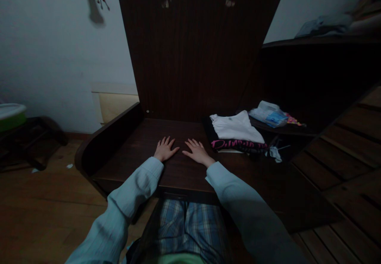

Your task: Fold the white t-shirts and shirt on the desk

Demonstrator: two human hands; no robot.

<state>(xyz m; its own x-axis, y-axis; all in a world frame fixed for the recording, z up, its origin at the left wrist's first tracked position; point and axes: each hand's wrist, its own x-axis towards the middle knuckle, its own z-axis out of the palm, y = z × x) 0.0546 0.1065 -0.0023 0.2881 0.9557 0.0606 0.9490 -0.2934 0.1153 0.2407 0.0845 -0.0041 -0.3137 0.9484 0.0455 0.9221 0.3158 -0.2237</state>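
My left hand (164, 149) and my right hand (196, 151) lie flat, palms down, side by side on a dark wooden surface (133, 153), fingers spread. Neither holds anything. Both arms wear pale blue sleeves. To the right of my right hand sits a stack of folded clothes (236, 133): a white garment on top of a black one with pink lettering. The stack is a short gap away from my right hand, untouched.
A tall dark wooden panel (193, 45) rises behind the surface. A plastic packet (269, 115) lies on a ledge at right. Wooden slats (351, 145) run along the right. A stool with a green basin (12, 117) stands at left on the wooden floor.
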